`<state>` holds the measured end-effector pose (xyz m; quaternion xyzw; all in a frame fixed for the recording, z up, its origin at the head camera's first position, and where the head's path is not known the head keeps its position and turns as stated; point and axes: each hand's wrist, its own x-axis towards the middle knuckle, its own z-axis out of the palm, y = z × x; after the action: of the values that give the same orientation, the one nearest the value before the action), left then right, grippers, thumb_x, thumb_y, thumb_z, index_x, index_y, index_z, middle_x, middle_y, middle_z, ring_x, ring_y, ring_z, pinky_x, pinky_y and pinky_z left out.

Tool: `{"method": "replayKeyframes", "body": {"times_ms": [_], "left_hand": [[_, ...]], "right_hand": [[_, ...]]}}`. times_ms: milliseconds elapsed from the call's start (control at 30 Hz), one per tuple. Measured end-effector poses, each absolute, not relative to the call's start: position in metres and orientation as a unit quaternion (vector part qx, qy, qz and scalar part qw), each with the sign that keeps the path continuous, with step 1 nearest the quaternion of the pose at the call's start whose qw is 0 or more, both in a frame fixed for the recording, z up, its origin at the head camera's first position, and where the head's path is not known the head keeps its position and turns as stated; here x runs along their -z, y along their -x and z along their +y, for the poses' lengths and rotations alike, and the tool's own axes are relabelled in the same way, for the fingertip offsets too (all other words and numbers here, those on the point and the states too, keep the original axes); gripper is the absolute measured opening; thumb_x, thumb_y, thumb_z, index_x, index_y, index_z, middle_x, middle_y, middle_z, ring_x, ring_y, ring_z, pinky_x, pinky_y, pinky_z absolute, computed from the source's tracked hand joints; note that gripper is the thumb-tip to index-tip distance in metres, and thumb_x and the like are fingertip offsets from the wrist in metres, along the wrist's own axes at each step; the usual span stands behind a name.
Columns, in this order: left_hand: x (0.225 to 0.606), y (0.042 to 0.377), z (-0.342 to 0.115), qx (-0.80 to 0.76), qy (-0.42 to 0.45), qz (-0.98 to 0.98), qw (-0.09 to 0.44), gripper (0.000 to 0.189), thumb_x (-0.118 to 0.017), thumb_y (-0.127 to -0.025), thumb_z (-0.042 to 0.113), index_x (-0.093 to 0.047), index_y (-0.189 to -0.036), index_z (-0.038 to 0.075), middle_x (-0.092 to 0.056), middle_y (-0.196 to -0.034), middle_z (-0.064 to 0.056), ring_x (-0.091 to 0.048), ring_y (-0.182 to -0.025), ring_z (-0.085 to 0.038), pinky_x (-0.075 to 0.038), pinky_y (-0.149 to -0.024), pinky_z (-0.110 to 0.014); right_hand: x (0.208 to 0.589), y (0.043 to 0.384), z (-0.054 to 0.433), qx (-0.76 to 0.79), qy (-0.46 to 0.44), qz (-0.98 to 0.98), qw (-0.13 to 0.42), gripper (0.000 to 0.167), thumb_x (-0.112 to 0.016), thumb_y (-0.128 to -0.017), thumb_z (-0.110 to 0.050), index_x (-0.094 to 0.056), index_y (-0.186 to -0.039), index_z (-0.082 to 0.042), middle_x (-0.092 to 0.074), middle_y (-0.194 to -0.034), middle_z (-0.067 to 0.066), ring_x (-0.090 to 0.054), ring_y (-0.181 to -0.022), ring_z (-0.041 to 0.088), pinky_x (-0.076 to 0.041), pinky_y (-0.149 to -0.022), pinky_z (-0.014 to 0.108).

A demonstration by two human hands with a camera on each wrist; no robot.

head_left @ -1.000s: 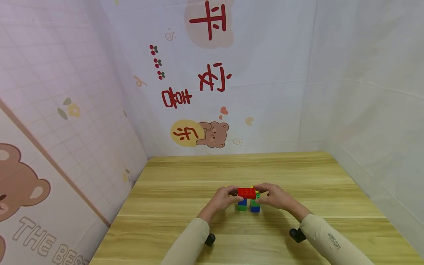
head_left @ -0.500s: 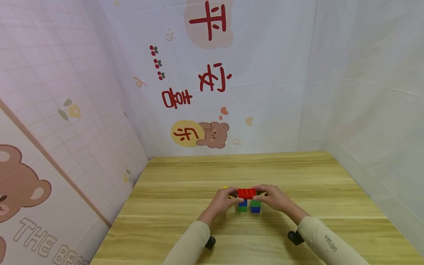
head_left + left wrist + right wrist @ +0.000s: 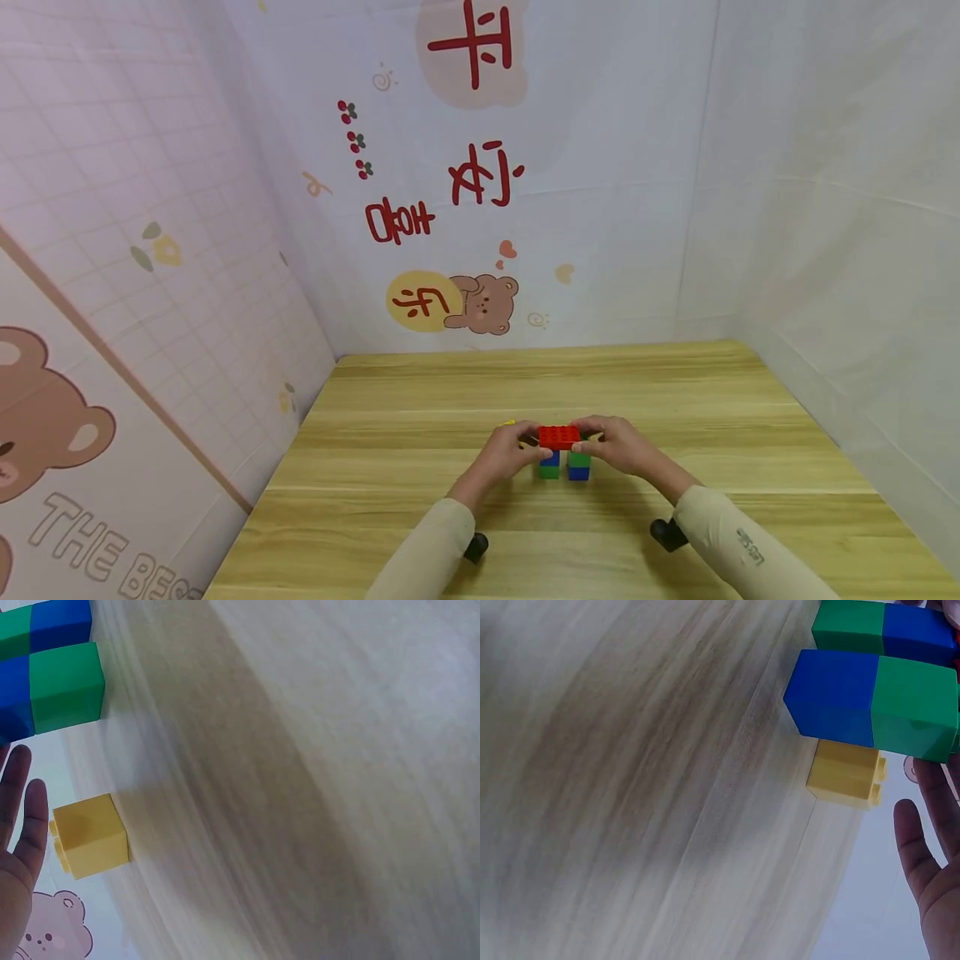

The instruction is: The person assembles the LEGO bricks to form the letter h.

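Observation:
A red studded building brick (image 3: 559,437) lies across the tops of two short brick stacks. The left stack has a blue brick (image 3: 551,459) over a green brick (image 3: 550,472); in the right one a green brick (image 3: 579,459) is above a blue brick (image 3: 578,473). My left hand (image 3: 504,456) pinches the red brick's left end, thumb in front and fingers behind. At its right end, my right hand (image 3: 621,445) pinches it likewise. Both wrist views show the stacks from the side, mostly without the red brick.
A yellow brick (image 3: 91,836) stands on the wooden table (image 3: 420,492) behind the stacks, partly covered by them in the right wrist view. A printed cloth (image 3: 615,250) hangs beyond the table's back edge.
My right hand has shifted slightly left, its thumb moving from the right stack onto the red brick's front. The red brick now covers the right stack's studs. Little differs over the last half second.

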<state>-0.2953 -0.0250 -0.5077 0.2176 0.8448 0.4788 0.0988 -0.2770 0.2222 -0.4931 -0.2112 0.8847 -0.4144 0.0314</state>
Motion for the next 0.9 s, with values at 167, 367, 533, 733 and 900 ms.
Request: {"method": "replayKeyframes", "body": {"times_ms": [167,367,533,733,900], "left_hand": [[0.5071,0.2958,-0.0263,-0.474,-0.211,0.848,0.108,0.035,-0.078,-0.087,0.026,-0.069,-0.120,0.018,-0.067,-0.106,0.010,-0.061,-0.102,-0.020,-0.050,-0.087,-0.037],[0.5080,0.2944,-0.0281,-0.455,-0.219,0.857,0.108,0.038,-0.078,-0.088,0.023,-0.068,-0.123,0.015,-0.067,-0.106,0.008,-0.061,-0.100,-0.017,-0.051,-0.087,-0.035],[0.5086,0.2928,-0.0290,-0.451,-0.219,0.859,0.104,0.039,-0.077,-0.089,0.025,-0.067,-0.124,0.014,-0.067,-0.106,0.009,-0.060,-0.097,-0.011,-0.052,-0.085,-0.033],[0.5058,0.2912,-0.0277,-0.485,-0.211,0.843,0.103,0.040,-0.074,-0.090,0.035,-0.067,-0.126,0.017,-0.067,-0.108,0.009,-0.061,-0.098,-0.013,-0.053,-0.083,-0.033],[0.5043,0.2920,-0.0261,-0.471,-0.233,0.846,0.090,0.030,-0.072,-0.091,0.034,-0.071,-0.118,0.019,-0.068,-0.102,0.011,-0.059,-0.095,-0.009,-0.050,-0.082,-0.031]], "right_hand": [[0.4921,0.2762,0.2214,0.414,0.206,0.886,0.035,0.040,-0.071,-0.092,-0.031,-0.068,-0.123,-0.006,-0.070,-0.112,0.004,-0.062,-0.101,0.025,-0.051,-0.087,0.051],[0.4920,0.2754,0.2212,0.413,0.202,0.887,0.035,0.039,-0.072,-0.092,-0.030,-0.068,-0.123,-0.006,-0.069,-0.113,0.006,-0.061,-0.102,0.026,-0.051,-0.088,0.052],[0.4914,0.2755,0.2206,0.410,0.207,0.888,0.031,0.039,-0.072,-0.092,-0.031,-0.069,-0.122,-0.006,-0.070,-0.112,0.005,-0.062,-0.099,0.024,-0.052,-0.086,0.049],[0.4910,0.2755,0.2202,0.407,0.209,0.888,0.029,0.039,-0.073,-0.091,-0.031,-0.070,-0.121,-0.007,-0.070,-0.109,0.002,-0.062,-0.096,0.020,-0.052,-0.083,0.044],[0.4915,0.2737,0.2207,0.414,0.199,0.888,0.030,0.039,-0.073,-0.091,-0.031,-0.070,-0.121,-0.007,-0.070,-0.109,0.002,-0.062,-0.096,0.020,-0.052,-0.084,0.046]]}}
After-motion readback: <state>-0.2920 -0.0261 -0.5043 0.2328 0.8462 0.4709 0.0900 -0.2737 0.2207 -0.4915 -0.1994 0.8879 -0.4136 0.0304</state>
